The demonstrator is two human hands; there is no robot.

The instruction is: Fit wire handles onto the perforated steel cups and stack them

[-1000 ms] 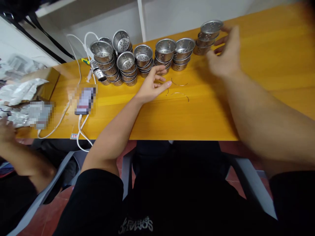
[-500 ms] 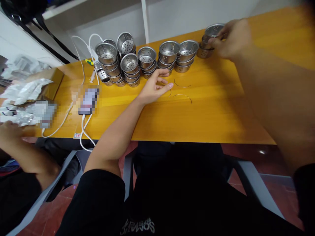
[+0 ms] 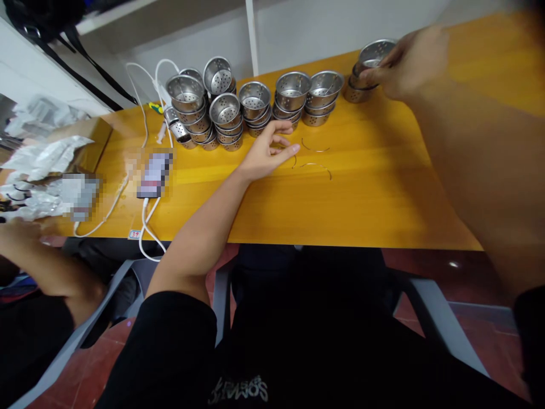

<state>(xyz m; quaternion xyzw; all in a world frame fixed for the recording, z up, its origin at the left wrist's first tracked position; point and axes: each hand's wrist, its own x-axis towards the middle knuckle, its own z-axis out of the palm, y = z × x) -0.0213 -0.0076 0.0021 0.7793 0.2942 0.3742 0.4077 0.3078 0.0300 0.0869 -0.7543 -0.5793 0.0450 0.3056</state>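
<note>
At the back right, my right hand [image 3: 415, 68] has thumb and fingers closed on the rim of a perforated metal cup [image 3: 376, 52]. This cup tops a short stack [image 3: 360, 94] of similar cups standing on the wooden table. My left hand [image 3: 268, 152] rests on the table with its fingers apart and nothing in it. Just beyond its fingers is a stack of perforated cups [image 3: 293, 94], and to its right lie thin curved wires [image 3: 317, 165]. Another cup stack [image 3: 325, 91] stands between my two hands, towards the back.
Several more cup stacks [image 3: 225, 113] crowd the back left, near a white cable [image 3: 145, 125]. A phone [image 3: 154, 176] lies left of my forearm. Farther left are plastic bags [image 3: 46, 156], a cardboard box [image 3: 100, 136] and a co-worker's arm [image 3: 55, 272].
My right hand and the cup stack under it have shifted slightly to the right. My left hand has stayed put. At the left, the co-worker's hand has moved a little.
</note>
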